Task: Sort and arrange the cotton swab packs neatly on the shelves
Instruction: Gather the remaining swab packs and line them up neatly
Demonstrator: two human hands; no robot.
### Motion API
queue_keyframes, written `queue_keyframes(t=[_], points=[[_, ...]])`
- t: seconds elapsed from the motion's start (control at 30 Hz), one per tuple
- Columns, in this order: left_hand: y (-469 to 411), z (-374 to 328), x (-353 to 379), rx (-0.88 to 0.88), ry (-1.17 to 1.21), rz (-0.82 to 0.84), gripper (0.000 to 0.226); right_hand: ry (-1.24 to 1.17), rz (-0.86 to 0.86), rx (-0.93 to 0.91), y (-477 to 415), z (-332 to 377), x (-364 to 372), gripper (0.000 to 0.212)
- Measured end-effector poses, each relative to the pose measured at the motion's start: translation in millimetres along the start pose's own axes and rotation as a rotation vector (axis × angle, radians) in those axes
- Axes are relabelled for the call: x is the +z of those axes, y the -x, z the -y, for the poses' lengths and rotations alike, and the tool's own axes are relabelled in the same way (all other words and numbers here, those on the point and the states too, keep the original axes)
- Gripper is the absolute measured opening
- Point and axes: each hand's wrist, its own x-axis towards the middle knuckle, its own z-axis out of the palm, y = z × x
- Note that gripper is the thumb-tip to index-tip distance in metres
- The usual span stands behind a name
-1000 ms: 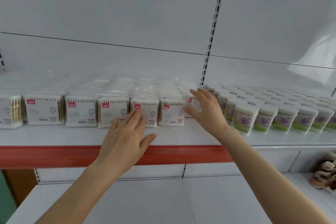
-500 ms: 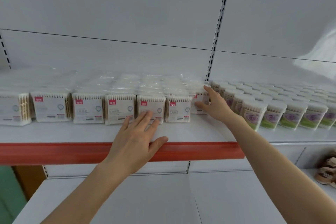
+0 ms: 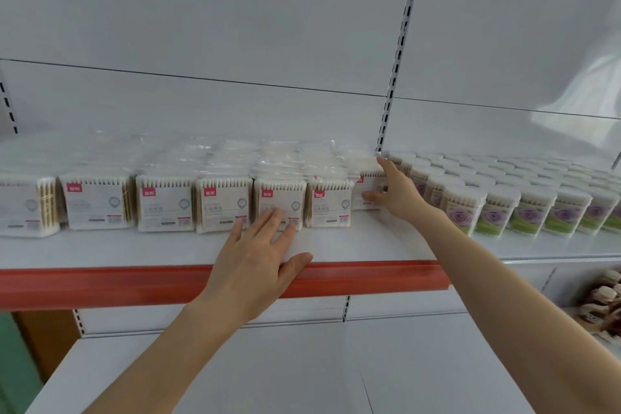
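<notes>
The right hand [image 3: 396, 195] is gripping the end pack [image 3: 367, 185] on the shelf [image 3: 134, 247]. The left hand [image 3: 255, 259] is resting straight fingers [image 3: 272, 222] against a front-row pack [image 3: 280, 193]. The packs are appearing light and film-slick, so grip their rigid sides.

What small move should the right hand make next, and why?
Probably draw the rightmost pack forward: the right hand grips it, and it sits farther back than its neighbour, while the left hand touches a middle pack with straight fingers.
</notes>
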Motion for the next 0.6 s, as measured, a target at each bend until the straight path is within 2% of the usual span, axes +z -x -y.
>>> queue_keyframes(t=[0.07,0.17,0.27,0.37,0.6], points=[[0.1,-0.4,-1.2,0.037,-0.007,-0.022,0.106,-0.003,-0.042,-0.005,2.3,-1.0,-4.7,0.069],[3.1,-7.2,2.9,0.077,0.024,-0.087,0.077,0.016,-0.140,-0.044,11.4,2.2,-17.9,0.050],[1.9,-28.0,2.7,0.166,0.072,-0.165,0.073,0.028,-0.265,-0.107,31.1,10.6,-36.5,0.033],[-2.0,-54.1,4.9,0.257,0.112,-0.186,0.073,0.005,-0.341,-0.117,59.1,5.1,-55.1,0.027],[-11.1,-113.1,16.8,0.404,0.238,-0.167,0.052,0.052,-0.470,0.066,127.0,-65.1,-106.1,0.024]])
